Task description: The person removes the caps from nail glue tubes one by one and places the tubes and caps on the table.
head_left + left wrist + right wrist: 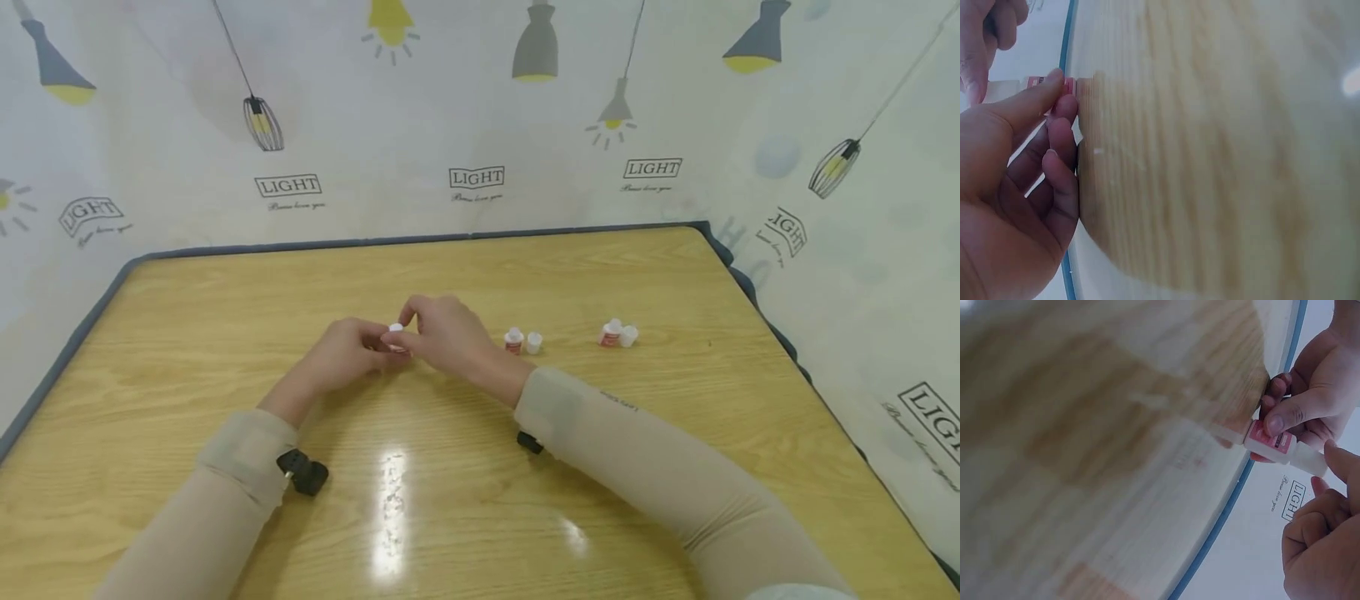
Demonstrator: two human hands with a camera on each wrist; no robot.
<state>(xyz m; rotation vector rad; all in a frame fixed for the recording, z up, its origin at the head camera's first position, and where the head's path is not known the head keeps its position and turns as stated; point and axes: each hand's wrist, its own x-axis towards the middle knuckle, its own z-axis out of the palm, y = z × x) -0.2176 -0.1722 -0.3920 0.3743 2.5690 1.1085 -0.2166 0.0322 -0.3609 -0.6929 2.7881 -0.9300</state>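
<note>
My left hand (345, 354) grips a small white bottle (1269, 442) with a pink-red label, thumb on one side and fingers behind. The bottle stands upright on the table, its base down on the wood. A white cap (1309, 459) sits at its top. My right hand (450, 337) has its thumb and a fingertip at the cap's end, pinching it, the other fingers curled. In the head view the fingers hide most of the bottle. Seen from the left wrist, the label (1036, 81) shows beside the left thumb.
Right of my hands stands a second small bottle (513, 343) with a loose white cap (534, 342) beside it. Farther right is a third bottle (611, 335), a white cap (629, 336) close against it. The wooden table (225, 317) ends at a lamp-patterned wall covering (420, 142).
</note>
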